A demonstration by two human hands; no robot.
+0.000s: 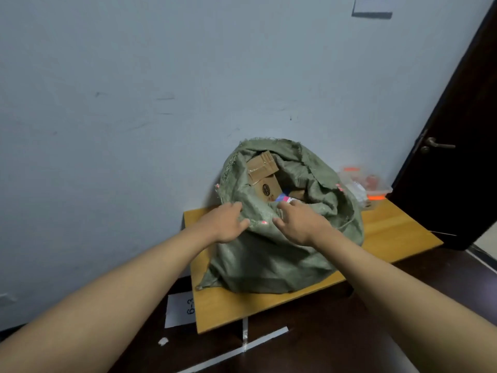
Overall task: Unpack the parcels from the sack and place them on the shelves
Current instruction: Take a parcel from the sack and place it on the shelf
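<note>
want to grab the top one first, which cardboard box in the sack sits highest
The taped box at the back of the sack opening. It pokes up above the box with the round dark print, which sits lower and nearer the hands.

Head view, looking forward and down, near sack [279, 232]
</note>
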